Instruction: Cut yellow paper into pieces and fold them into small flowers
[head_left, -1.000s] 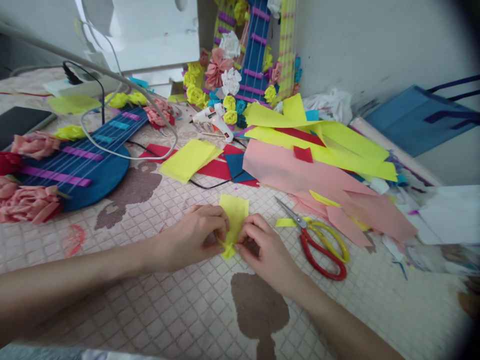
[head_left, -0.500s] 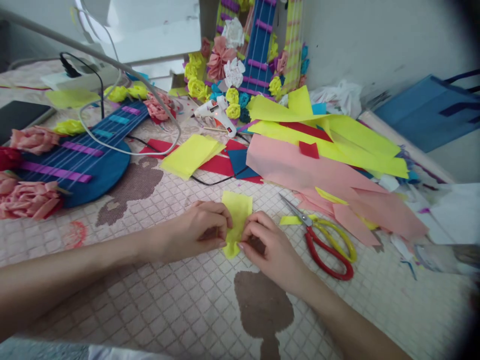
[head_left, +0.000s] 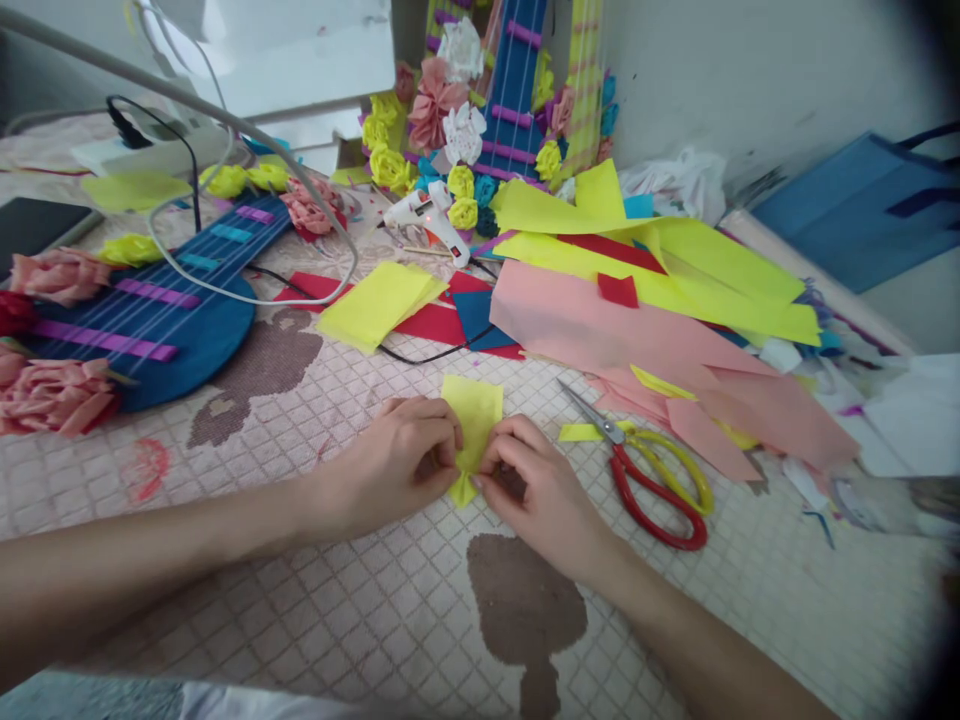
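A small yellow paper piece (head_left: 477,415) lies upright between my hands, gathered into pleats near its lower end. My left hand (head_left: 405,455) pinches its left edge, fingers curled. On the opposite edge my right hand (head_left: 532,485) holds it between thumb and forefinger. Just right of that hand rest scissors (head_left: 649,485) with one red and one yellow handle, slightly apart, beside a narrow yellow strip (head_left: 581,432). Beyond my hands sits a stack of yellow paper pieces (head_left: 379,305).
Pink sheets (head_left: 600,330) and yellow sheets (head_left: 720,270) pile up at the right. A blue paper guitar (head_left: 187,330) with roses lies left. A white glue gun (head_left: 431,220), cables and a power strip (head_left: 150,150) are farther back.
My hands have drawn slightly closer together, and the lower end of the yellow piece looks more tightly pinched. The view has shifted a little.
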